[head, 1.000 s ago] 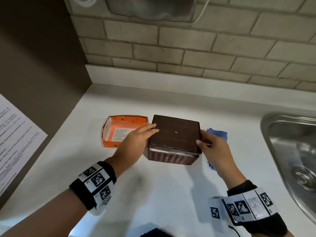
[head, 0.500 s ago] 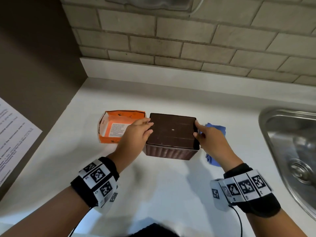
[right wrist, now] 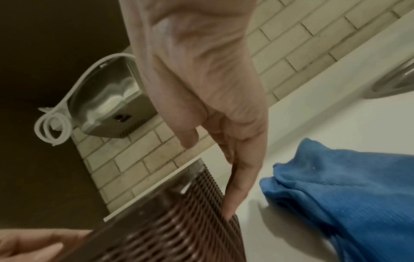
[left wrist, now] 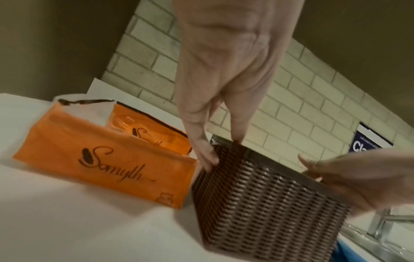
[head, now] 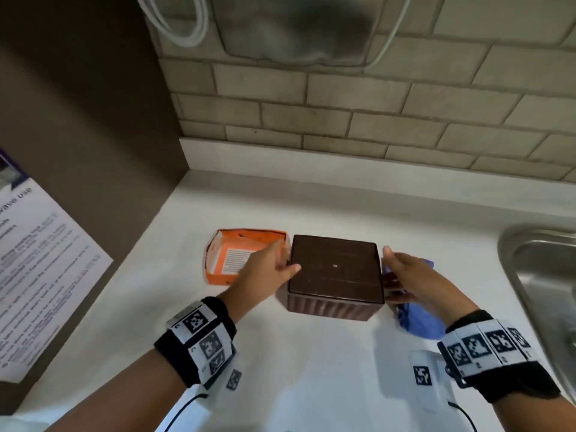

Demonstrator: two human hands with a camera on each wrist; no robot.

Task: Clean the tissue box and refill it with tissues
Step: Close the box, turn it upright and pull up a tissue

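The brown woven tissue box [head: 335, 269] stands on the white counter with a flat brown panel facing up and seated flush. My left hand [head: 280, 260] presses straight fingers against its left side, thumb lying on the top edge. My right hand [head: 396, 272] lays straight fingers [right wrist: 235, 191] along the right side, thumb lifted. In the left wrist view my fingertips [left wrist: 208, 159] touch the box [left wrist: 268, 198] at its upper corner. An opened orange tissue pack [head: 237, 260] lies just left of the box. A crumpled blue cloth [head: 417, 322] lies on the right, partly under my right wrist.
A steel sink [head: 542, 275] is sunk into the counter at the far right. A printed sheet [head: 40, 275] hangs on the brown side wall at left. A metal dispenser [head: 296, 26] with a white hose is mounted on the brick wall above.
The brown panel, tilted a second ago with white showing beneath, now sits flush. My hands have slid from its top edges to the box's sides. The head view has tipped upward.
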